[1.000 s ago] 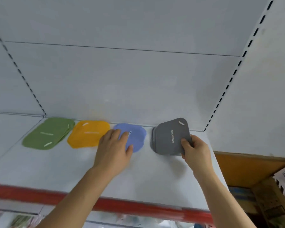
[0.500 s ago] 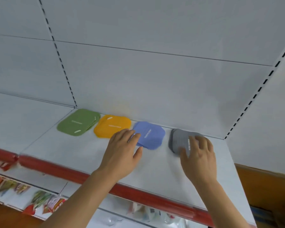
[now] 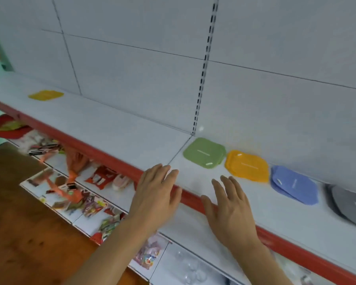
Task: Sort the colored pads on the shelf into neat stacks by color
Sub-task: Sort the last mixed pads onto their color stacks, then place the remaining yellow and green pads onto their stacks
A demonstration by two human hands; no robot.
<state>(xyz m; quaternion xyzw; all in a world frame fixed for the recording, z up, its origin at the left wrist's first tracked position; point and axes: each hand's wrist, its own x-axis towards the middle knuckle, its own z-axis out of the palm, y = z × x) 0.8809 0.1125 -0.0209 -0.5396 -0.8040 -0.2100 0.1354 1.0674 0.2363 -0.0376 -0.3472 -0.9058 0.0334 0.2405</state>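
both hands, left hand (image 3: 155,195) and right hand (image 3: 230,210), spread flat and empty over the shelf (image 3: 115,128) edge; the green stack (image 3: 203,152) lies just beyond them

— Can any print be read?
— None: pale lines are seen on the green pad (image 3: 203,153), orange pad (image 3: 247,165), blue pad (image 3: 294,185) and grey pad (image 3: 351,206), but all are blurred

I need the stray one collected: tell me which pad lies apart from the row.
The yellow pad far left on the shelf, lying alone. The green, orange, blue and grey stacks sit together.
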